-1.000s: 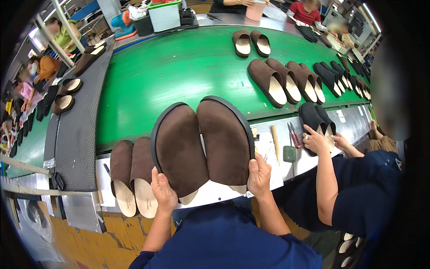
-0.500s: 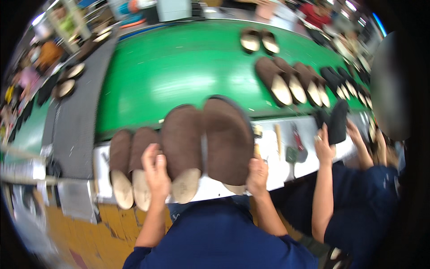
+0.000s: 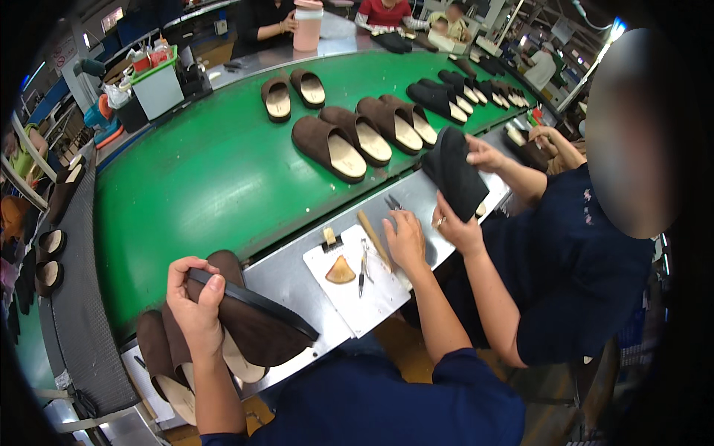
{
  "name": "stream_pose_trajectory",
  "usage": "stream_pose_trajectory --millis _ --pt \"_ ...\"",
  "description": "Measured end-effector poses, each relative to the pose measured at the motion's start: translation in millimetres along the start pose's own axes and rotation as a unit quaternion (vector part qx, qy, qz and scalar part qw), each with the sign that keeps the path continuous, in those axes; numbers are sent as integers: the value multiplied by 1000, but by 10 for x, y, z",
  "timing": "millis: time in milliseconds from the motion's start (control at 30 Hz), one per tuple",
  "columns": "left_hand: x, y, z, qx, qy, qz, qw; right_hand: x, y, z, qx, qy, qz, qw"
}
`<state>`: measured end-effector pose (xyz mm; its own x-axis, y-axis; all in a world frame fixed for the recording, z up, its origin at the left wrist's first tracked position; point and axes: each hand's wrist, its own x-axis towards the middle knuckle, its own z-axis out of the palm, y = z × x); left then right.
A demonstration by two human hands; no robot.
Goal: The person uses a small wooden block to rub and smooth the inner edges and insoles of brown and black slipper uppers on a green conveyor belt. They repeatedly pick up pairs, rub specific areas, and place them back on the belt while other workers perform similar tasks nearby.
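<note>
No lettering is legible. Red-marked signs (image 3: 62,52) at the upper left and small marks (image 3: 587,207) on a shirt (image 3: 569,267) at the right are too small to read.

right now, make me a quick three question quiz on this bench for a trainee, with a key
1. What does the person's left hand hold?
2. True or false: the nearest co-worker's hands, at right, are empty.
3. Which lies on the white sheet: a) a pink tumbler, b) a tan wedge-shaped piece, c) a pair of clogs?

Key:
1. A brown clog.
2. False; they hold a black clog.
3. b.
</note>
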<state>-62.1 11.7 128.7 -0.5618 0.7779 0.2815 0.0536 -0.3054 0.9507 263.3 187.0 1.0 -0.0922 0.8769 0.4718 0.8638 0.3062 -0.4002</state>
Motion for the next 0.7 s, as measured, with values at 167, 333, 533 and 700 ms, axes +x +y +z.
stream_pose_trajectory --millis 167,333,533,700 --pt "30 99 134 81 1 42 996 282 625 410 -148 -57 21 987" --pt "-2 31 146 94 -73 105 987 354 375 329 -175 -32 -90 980" --pt "-126 -96 5 50 -21 43 998 207 -1346 -417 472 -214 -6 855" --pt "-129 -14 83 41 -96 64 992 154 -1915 -987 896 -260 -16 359"
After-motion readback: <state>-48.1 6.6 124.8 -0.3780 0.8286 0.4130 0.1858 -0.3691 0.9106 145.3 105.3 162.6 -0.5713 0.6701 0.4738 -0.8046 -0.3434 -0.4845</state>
